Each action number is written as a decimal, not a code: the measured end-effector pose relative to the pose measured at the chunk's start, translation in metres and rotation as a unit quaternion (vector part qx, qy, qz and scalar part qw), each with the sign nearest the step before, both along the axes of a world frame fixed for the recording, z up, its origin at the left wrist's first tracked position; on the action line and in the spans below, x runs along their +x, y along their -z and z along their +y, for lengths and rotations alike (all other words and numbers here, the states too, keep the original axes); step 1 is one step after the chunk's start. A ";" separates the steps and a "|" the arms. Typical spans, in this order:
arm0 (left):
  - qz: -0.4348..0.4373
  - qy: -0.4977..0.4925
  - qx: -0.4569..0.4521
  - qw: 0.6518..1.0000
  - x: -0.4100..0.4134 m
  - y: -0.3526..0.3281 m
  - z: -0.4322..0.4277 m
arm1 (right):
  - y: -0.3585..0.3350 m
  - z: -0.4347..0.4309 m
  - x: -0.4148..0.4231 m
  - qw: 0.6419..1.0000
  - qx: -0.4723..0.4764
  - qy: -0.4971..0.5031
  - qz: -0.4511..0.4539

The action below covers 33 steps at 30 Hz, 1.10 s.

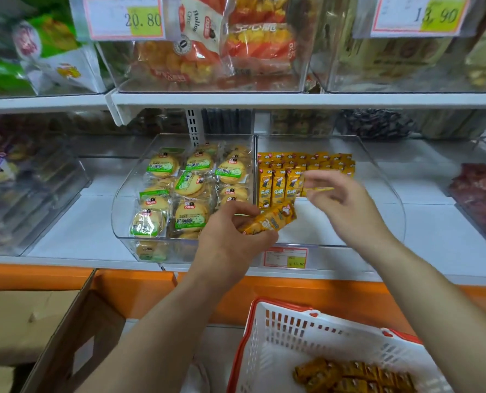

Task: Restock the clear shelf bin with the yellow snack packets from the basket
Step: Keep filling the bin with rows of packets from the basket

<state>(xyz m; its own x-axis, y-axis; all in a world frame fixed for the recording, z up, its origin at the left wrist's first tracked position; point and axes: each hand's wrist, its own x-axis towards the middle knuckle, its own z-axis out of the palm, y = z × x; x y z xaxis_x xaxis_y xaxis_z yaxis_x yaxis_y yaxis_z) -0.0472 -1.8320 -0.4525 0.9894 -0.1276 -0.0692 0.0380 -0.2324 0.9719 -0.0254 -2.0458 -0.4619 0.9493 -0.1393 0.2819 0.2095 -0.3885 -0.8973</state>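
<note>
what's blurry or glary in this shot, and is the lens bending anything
Head view: the right hand is motion-blurred, its fingers smeared in front of the bin; the left hand and the packets it grips are sharp; the shelf edge bends slightly toward the frame's sides; the corners are soft; the light is even, with only faint sheen on the clear plastic.

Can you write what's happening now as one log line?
left hand: grips yellow packets | right hand: blurred at clear bin, grip unclear | clear bin: partly filled | basket: more packets inside
</note>
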 end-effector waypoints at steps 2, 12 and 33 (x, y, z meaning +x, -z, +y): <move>-0.011 0.016 0.015 1.000 -0.003 -0.002 -0.005 | -0.002 0.009 -0.033 0.998 -0.011 -0.068 0.004; 0.010 0.031 -0.064 0.997 -0.013 -0.010 -0.019 | 0.007 0.017 -0.079 0.996 -0.008 -0.061 0.062; -0.105 -0.039 0.076 0.991 0.000 -0.006 -0.023 | -0.024 -0.010 -0.005 1.000 0.010 -0.023 0.004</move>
